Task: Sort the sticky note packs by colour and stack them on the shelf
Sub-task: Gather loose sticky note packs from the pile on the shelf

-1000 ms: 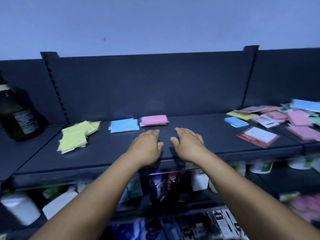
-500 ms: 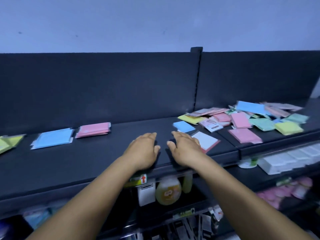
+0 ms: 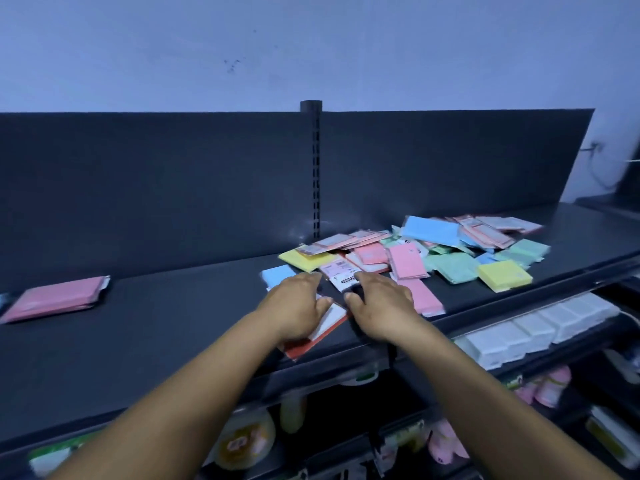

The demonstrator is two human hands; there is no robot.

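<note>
Head view shows both hands reaching forward over the dark shelf (image 3: 173, 327), side by side with a small gap between them. The left hand (image 3: 298, 303) lies palm down with the fingers almost straight, resting on a white pack with a red edge (image 3: 323, 329) near the front lip of the shelf. The right hand (image 3: 379, 306) is also palm down with relaxed fingers and holds nothing; its fingertips reach a white labelled pack (image 3: 343, 275) just ahead.

The mixed pile of sticky note packs (image 3: 433, 251) lies ahead and to the right of the hands, so the right hand is the nearer one. The pile spreads along the shelf from left to right, with blue, pink, green and yellow packs overlapping. A blue pack (image 3: 275, 275) sits just ahead of the left hand's fingers, and a long pink pack (image 3: 424, 297) lies just beside the right hand, its long axis running away from the person and slightly to the left.

Far to the left, well apart from the pile, a pink stack (image 3: 57, 299) is already sorted. I judge that most of the sorting is not yet done.
</note>
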